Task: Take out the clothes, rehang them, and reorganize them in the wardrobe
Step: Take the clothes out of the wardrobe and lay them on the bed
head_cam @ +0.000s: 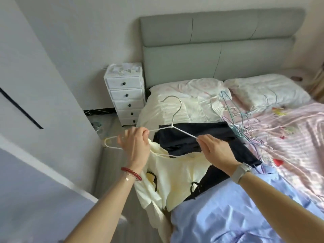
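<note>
Held up between the hands: a white hanger (172,127), left hand (135,144) pinching one shoulder wire, right hand (213,148) pinching the other. Being worked into a cream top (175,178) just below both hands; one hanger end poking out past the left hand. Judged mid-task: rehanging under way. Beyond the hands on the bed (289,137), dark trousers (192,137) and another cream garment (175,109) unhung; loose hangers (235,120) beyond the right hand. Blue cloth (236,211) under the right arm. Drawers (126,95) beyond the left hand, all closed, contents hidden. Nothing seen hanging in a wardrobe.

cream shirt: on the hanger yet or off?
Partly on. The hanger passes into the cream shirt at the neck, but its left end sticks out bare.
</note>
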Demonstrator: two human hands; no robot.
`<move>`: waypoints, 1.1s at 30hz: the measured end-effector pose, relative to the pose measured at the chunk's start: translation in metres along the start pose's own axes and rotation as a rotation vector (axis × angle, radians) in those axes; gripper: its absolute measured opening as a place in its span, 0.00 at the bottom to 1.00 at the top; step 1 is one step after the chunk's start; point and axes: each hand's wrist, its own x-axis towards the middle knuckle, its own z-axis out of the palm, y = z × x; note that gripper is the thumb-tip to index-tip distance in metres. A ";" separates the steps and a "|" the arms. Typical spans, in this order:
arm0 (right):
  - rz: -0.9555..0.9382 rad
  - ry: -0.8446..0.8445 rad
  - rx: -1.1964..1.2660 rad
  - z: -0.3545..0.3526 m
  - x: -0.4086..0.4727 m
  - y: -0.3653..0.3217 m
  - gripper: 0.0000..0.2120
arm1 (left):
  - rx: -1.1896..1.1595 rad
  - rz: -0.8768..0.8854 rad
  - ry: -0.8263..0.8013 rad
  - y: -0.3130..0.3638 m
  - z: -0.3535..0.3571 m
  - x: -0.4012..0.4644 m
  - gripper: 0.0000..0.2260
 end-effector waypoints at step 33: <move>0.905 0.768 0.568 0.046 0.286 0.251 0.12 | -0.126 0.259 -0.373 0.154 0.246 0.291 0.24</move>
